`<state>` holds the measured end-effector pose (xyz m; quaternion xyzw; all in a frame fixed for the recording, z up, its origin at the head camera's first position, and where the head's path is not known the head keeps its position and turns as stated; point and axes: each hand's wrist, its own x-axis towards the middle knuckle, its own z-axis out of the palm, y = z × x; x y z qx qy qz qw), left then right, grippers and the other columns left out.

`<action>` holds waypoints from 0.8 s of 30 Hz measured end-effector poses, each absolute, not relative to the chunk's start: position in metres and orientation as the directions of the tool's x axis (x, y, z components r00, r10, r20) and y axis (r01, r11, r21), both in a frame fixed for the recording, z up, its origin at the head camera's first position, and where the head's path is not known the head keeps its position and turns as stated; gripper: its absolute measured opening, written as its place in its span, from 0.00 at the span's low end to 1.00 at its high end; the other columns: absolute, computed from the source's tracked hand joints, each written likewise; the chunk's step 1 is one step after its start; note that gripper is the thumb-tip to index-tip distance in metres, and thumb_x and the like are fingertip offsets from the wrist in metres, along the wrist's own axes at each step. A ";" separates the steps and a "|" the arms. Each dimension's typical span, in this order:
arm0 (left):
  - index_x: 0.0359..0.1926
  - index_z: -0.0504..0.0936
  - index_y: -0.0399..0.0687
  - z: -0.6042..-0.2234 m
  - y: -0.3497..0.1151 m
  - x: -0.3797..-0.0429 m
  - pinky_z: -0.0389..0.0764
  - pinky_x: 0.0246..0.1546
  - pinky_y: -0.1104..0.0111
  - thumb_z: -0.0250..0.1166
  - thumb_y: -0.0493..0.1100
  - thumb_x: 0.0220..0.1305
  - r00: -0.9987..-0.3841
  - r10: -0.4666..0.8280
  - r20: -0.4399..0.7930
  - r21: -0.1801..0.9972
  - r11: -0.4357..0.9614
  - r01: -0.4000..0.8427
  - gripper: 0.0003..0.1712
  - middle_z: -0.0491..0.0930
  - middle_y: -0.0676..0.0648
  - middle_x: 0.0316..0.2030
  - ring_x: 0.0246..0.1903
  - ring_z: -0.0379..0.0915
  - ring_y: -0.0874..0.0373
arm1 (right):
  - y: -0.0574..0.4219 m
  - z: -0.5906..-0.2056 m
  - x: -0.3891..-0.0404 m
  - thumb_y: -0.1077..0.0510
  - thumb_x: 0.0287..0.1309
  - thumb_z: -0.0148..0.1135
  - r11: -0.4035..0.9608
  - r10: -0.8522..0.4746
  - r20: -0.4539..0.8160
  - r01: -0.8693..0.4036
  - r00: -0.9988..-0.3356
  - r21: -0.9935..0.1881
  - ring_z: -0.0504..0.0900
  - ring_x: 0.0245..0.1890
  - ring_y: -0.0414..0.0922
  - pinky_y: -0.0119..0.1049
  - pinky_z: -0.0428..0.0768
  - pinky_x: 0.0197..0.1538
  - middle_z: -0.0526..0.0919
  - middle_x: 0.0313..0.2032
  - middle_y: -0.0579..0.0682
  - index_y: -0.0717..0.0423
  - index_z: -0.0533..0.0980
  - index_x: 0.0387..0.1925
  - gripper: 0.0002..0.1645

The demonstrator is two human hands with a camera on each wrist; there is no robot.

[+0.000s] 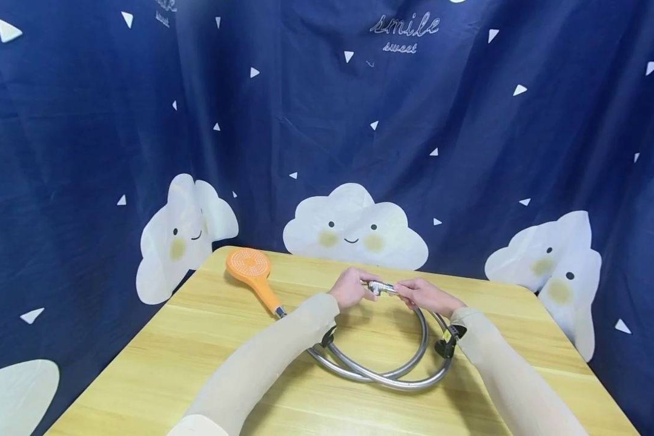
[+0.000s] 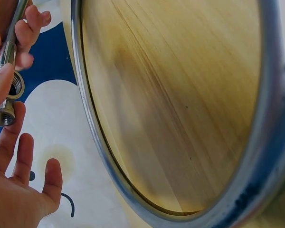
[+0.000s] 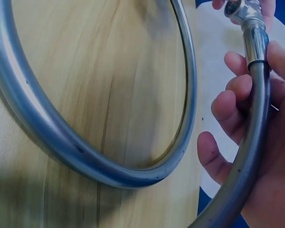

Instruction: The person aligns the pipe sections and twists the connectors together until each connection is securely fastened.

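Near the far side of the table, my left hand (image 1: 350, 287) pinches a shiny chrome tee fitting (image 1: 378, 287) between thumb and fingertips. Threads show inside its openings in the left wrist view. My right hand (image 1: 429, 297) grips the end of a grey metal shower hose (image 3: 247, 137), with the thumb and fingers around its chrome end nut (image 3: 255, 46). That nut meets the fitting; how tightly they are joined I cannot tell. The hose loops on the table below both hands. Its other end runs under my left forearm toward an orange shower head (image 1: 249, 264).
The shower head lies spray face up at the table's back left. Beneath everything is a light wooden table (image 1: 158, 357). A dark blue curtain (image 1: 327, 121) with white clouds and triangles hangs close behind and at both sides.
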<state>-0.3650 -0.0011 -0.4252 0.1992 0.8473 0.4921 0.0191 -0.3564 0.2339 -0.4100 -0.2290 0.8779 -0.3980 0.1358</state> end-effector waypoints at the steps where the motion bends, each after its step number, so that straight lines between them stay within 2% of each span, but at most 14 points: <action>1: 0.51 0.88 0.53 -0.426 -0.001 -0.365 0.77 0.56 0.59 0.78 0.33 0.46 -0.919 0.358 0.165 0.839 0.440 0.321 0.27 0.87 0.52 0.49 0.51 0.79 0.56 | 0.234 -0.410 -0.356 0.48 0.74 0.54 0.581 -0.504 -0.056 -0.290 -0.862 -0.761 0.71 0.24 0.51 0.35 0.69 0.29 0.71 0.23 0.52 0.64 0.77 0.48 0.21; 5: 0.51 0.88 0.54 -0.427 0.001 -0.366 0.78 0.55 0.60 0.79 0.33 0.46 -0.921 0.356 0.158 0.837 0.446 0.316 0.27 0.87 0.52 0.50 0.50 0.79 0.55 | 0.234 -0.410 -0.356 0.53 0.69 0.62 0.567 -0.501 -0.036 -0.297 -0.865 -0.768 0.70 0.22 0.50 0.33 0.66 0.26 0.71 0.23 0.53 0.60 0.75 0.48 0.15; 9: 0.51 0.88 0.54 -0.426 0.002 -0.366 0.78 0.55 0.60 0.78 0.32 0.46 -0.923 0.354 0.148 0.849 0.434 0.302 0.27 0.87 0.51 0.50 0.50 0.79 0.56 | 0.235 -0.413 -0.357 0.56 0.71 0.60 0.537 -0.525 -0.027 -0.306 -0.851 -0.786 0.70 0.23 0.49 0.37 0.69 0.29 0.70 0.24 0.52 0.63 0.75 0.46 0.12; 15: 0.48 0.89 0.57 -0.427 0.001 -0.368 0.77 0.56 0.60 0.79 0.33 0.45 -0.920 0.354 0.170 0.838 0.439 0.324 0.27 0.87 0.53 0.48 0.48 0.79 0.59 | 0.236 -0.409 -0.359 0.48 0.78 0.47 0.567 -0.527 -0.086 -0.274 -0.845 -0.777 0.71 0.26 0.45 0.39 0.75 0.35 0.70 0.23 0.48 0.68 0.77 0.47 0.24; 18: 0.48 0.89 0.58 -0.428 0.001 -0.369 0.77 0.56 0.61 0.79 0.33 0.45 -0.917 0.357 0.178 0.831 0.444 0.335 0.26 0.87 0.53 0.47 0.47 0.79 0.59 | 0.236 -0.408 -0.360 0.46 0.79 0.44 0.574 -0.528 -0.115 -0.254 -0.842 -0.779 0.70 0.26 0.44 0.40 0.74 0.36 0.70 0.24 0.48 0.70 0.76 0.49 0.29; 21: 0.48 0.89 0.57 -0.429 0.000 -0.370 0.78 0.55 0.61 0.79 0.33 0.45 -0.918 0.356 0.176 0.832 0.444 0.332 0.27 0.87 0.53 0.47 0.46 0.79 0.59 | 0.236 -0.409 -0.360 0.45 0.76 0.50 0.579 -0.517 -0.121 -0.242 -0.848 -0.779 0.68 0.25 0.45 0.38 0.72 0.33 0.69 0.24 0.48 0.66 0.75 0.52 0.26; 24: 0.49 0.89 0.56 -0.431 0.000 -0.370 0.78 0.54 0.61 0.79 0.32 0.45 -0.920 0.354 0.171 0.838 0.438 0.324 0.27 0.87 0.52 0.47 0.45 0.79 0.59 | 0.235 -0.409 -0.360 0.50 0.72 0.58 0.573 -0.509 -0.104 -0.246 -0.855 -0.782 0.67 0.23 0.47 0.35 0.68 0.29 0.69 0.22 0.47 0.63 0.73 0.52 0.19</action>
